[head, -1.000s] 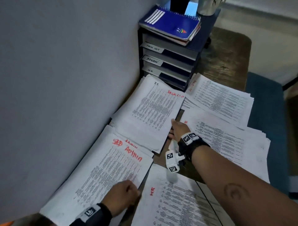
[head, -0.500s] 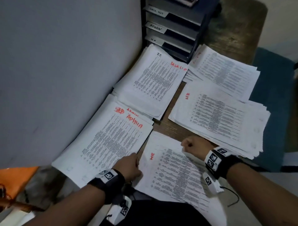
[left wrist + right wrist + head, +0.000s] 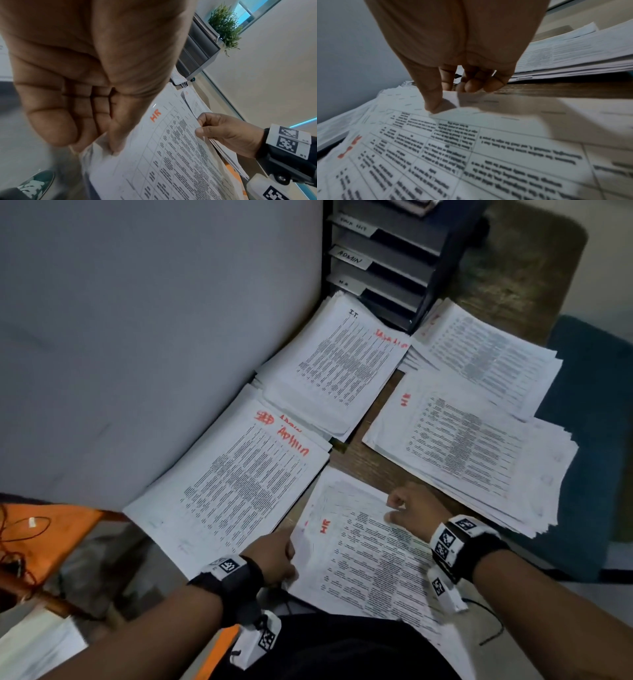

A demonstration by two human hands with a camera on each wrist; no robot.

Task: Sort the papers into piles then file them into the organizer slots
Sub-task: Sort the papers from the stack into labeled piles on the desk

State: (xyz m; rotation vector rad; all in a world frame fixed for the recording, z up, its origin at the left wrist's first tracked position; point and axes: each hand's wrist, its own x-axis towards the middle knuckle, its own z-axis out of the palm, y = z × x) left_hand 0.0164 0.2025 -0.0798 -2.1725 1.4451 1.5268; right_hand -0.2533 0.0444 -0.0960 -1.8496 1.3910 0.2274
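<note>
A printed sheet marked HR in red (image 3: 363,556) (image 3: 168,155) (image 3: 453,155) tops the near pile at the table's front. My left hand (image 3: 277,556) (image 3: 102,135) grips its left edge, thumb on top. My right hand (image 3: 407,508) (image 3: 214,129) (image 3: 447,100) pinches its far right corner and lifts it. Other piles lie around: an Admin pile (image 3: 236,484) by the wall, an I.T. pile (image 3: 339,364) behind it, another HR pile (image 3: 472,446) to the right. The dark organizer (image 3: 387,265) with labelled slots stands at the back.
A further paper pile (image 3: 486,354) lies right of the organizer. A grey wall (image 3: 137,337) borders the left. A blue chair seat (image 3: 596,440) is beyond the table's right edge. An orange object with cords (image 3: 41,535) sits at the lower left.
My right hand left the I.T. pile, came back to the near HR pile and pinched its top sheet's corner. My left hand shifted from the Admin pile's edge to the HR sheet. The head view tilted down.
</note>
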